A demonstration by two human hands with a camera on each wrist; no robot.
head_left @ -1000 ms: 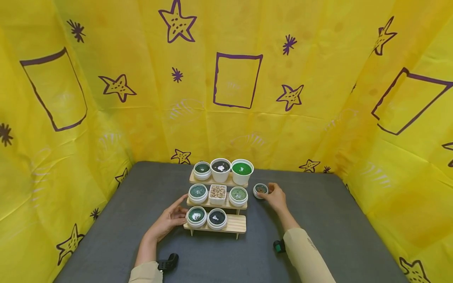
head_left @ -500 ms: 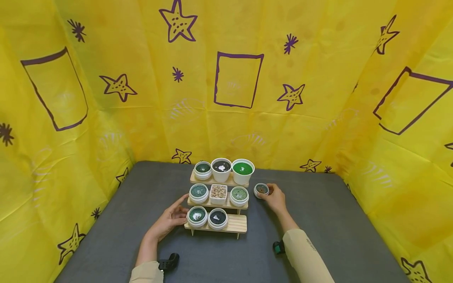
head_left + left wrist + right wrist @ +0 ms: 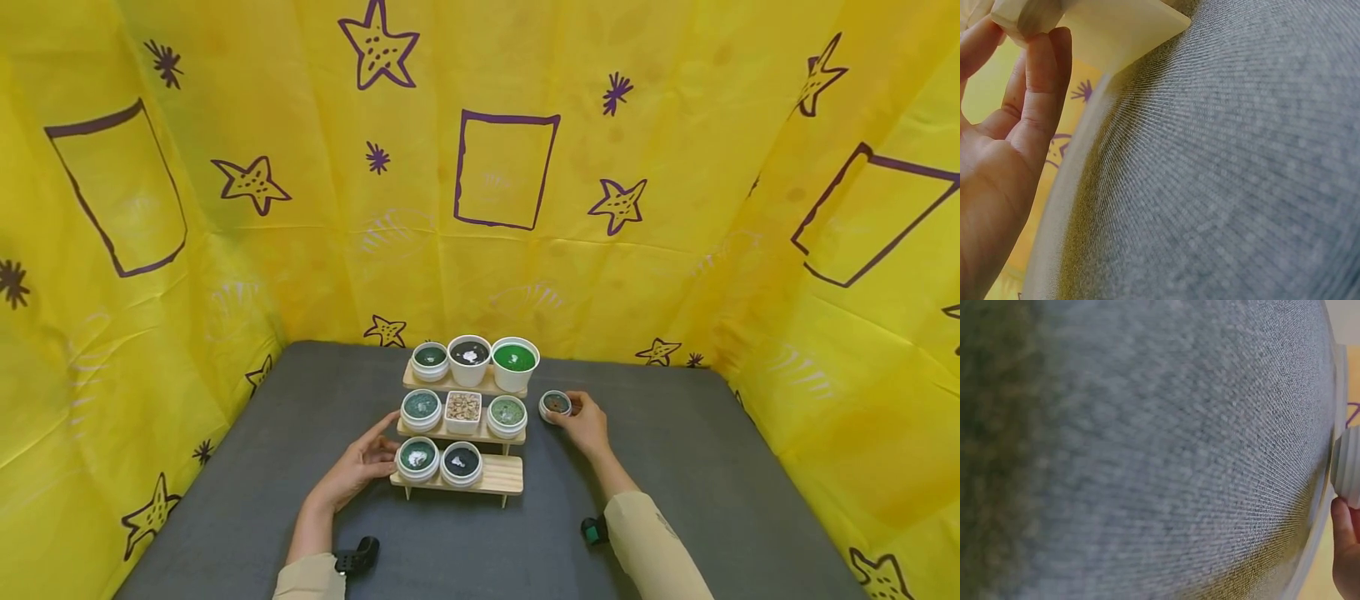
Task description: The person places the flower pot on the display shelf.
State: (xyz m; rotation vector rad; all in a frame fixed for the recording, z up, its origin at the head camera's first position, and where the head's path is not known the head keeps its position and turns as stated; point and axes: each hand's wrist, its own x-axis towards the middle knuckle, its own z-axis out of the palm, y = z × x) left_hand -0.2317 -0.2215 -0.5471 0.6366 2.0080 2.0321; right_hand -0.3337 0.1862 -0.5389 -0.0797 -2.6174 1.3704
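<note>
A three-tier wooden stand [image 3: 504,475] stands mid-table in the head view, with white pots of green and dark contents on its shelves. My left hand [image 3: 360,467] pinches the left end of the stand; in the left wrist view, thumb and fingertips hold a wooden shelf end [image 3: 1032,17]. To the stand's right, my right hand [image 3: 587,423] grips a small white pot [image 3: 555,403] with dark contents and a brown patch. That ribbed pot [image 3: 1349,465] shows only partly at the right wrist view's edge. Whether it touches the table, I cannot tell.
Top-tier pots include a tall bright green one [image 3: 515,358]. A square dish [image 3: 462,412] of pale beige pieces sits mid-tier. The bottom shelf's right part is bare wood. A yellow cloth [image 3: 495,275] with purple drawings encloses the dark grey table [image 3: 300,417].
My right hand and its pot have shifted very slightly to the right. My left hand keeps its hold on the stand, which has not visibly moved.
</note>
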